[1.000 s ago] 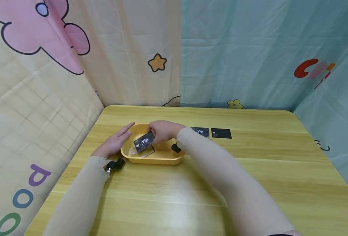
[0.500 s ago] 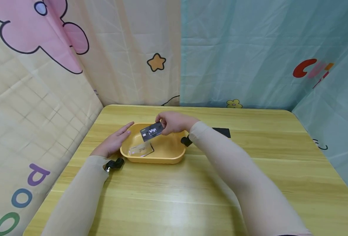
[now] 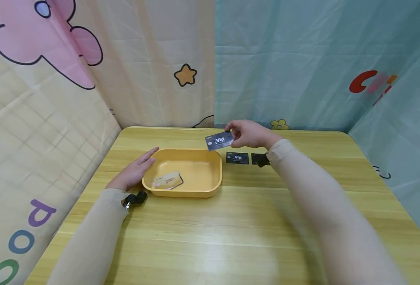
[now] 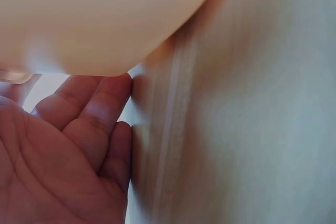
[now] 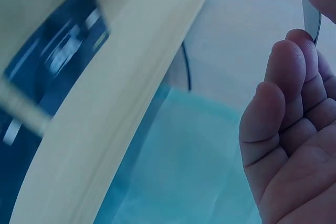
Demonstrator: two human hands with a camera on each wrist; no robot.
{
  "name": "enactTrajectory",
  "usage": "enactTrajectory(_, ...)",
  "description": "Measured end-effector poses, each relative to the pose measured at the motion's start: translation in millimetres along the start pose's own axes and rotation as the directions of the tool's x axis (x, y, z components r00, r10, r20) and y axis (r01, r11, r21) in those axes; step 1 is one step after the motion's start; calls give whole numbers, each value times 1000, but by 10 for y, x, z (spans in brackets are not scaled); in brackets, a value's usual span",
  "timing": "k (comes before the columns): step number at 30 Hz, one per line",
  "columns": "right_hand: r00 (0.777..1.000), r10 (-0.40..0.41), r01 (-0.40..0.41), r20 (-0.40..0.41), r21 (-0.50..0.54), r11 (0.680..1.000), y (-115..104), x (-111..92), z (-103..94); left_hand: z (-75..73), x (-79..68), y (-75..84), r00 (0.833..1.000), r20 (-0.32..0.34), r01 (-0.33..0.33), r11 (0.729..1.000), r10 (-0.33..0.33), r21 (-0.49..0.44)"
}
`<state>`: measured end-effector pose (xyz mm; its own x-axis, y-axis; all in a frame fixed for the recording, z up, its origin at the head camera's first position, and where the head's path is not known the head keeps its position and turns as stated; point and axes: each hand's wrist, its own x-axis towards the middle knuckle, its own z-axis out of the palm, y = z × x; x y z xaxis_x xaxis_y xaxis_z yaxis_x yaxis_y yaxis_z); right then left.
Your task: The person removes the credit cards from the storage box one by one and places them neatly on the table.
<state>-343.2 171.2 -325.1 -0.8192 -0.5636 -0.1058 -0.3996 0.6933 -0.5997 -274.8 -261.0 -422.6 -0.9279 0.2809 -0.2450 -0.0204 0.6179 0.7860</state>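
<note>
My right hand [image 3: 250, 133] pinches a dark VIP card [image 3: 218, 141] by its right end, between thumb and fingertips. The card is raised over the table, just beyond the tray's back right corner. In the right wrist view only a thin edge of the held card [image 5: 311, 17] shows. My left hand [image 3: 133, 172] lies against the left side of a yellow plastic tray [image 3: 181, 194], fingers extended along its rim. The left wrist view has those fingers [image 4: 94, 108] beside the tray's wall [image 4: 94, 35]. Inside the tray, at its front left, lie gold-coloured cards [image 3: 167, 181].
Right of the tray a dark VIP card [image 3: 237, 158] lies flat on the wooden table [image 3: 195, 237]. Beside it is another dark card [image 3: 254, 158], partly covered by the right wrist's black camera [image 3: 262, 160]. Printed curtains [image 3: 284, 59] hang behind the table.
My right hand has lifted the VIP card out of the tray and carried it right, past the back right corner. The gold cards underneath have come into view. My left hand stays at the tray.
</note>
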Motion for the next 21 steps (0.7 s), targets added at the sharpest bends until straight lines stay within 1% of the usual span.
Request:
enactTrajectory(6,994,103,-103,-48,1,995,452,-322,-191,-22,4,-19,1000,-6,-20,999,20,32)
enactTrajectory(10,987,149,-150,-63,-10,989,767,-533,-270,-22,-4,-9,999,-3,-32,999,32,21)
enactTrajectory(14,978,200,-200,-65,12,980,1044,-722,-321,-16,-4,-15,999,1,-36,999,36,2)
enactTrajectory(18,966,254,-251,-58,47,967,1276,-892,-343,-7,10,-30,999,7,-44,999,44,-29)
enactTrajectory(21,957,287,-284,-54,51,957,1440,-1010,-344,2,22,-37,999,12,-48,998,49,-36)
